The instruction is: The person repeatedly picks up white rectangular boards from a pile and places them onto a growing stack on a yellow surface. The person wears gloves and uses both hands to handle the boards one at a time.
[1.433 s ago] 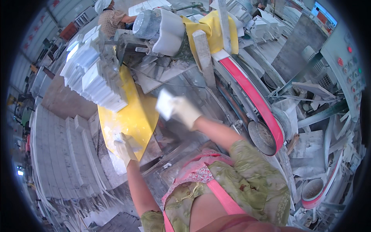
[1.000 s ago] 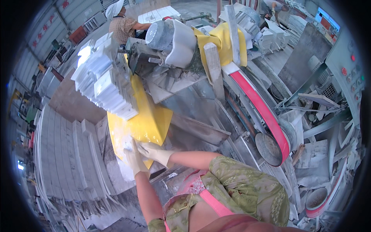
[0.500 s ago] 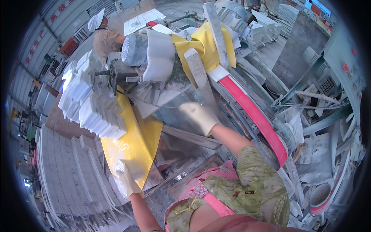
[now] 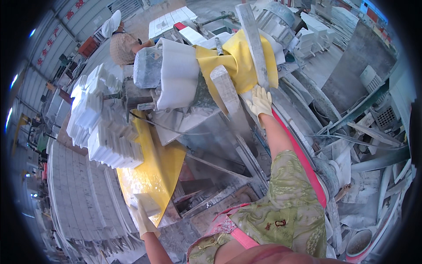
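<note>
My left hand (image 4: 144,219), in a cream rubber glove, grips the edge of a small white tile (image 4: 147,203). The tile rests at the near end of a glossy yellow sheet (image 4: 154,165). My right hand (image 4: 260,101), gloved alike, is reached forward with its fingers spread. It lies at the far end of a red belt (image 4: 303,165), just below a draped yellow cloth (image 4: 239,50) and beside an upright grey bar (image 4: 252,42). Whatever is under its palm is hidden.
Stacked white tiles (image 4: 110,132) stand on the yellow sheet's far part. Ahead is a motor (image 4: 147,68) with white padding (image 4: 178,70). Long pale slabs (image 4: 81,193) are piled at left; broken scraps and a bucket (image 4: 359,243) lie right. A co-worker (image 4: 124,46) is at far left.
My right hand has moved forward and right, from above the grey work area to the belt's far end, its fingers now spread. My left hand stays at the tile. The view has shifted slightly.
</note>
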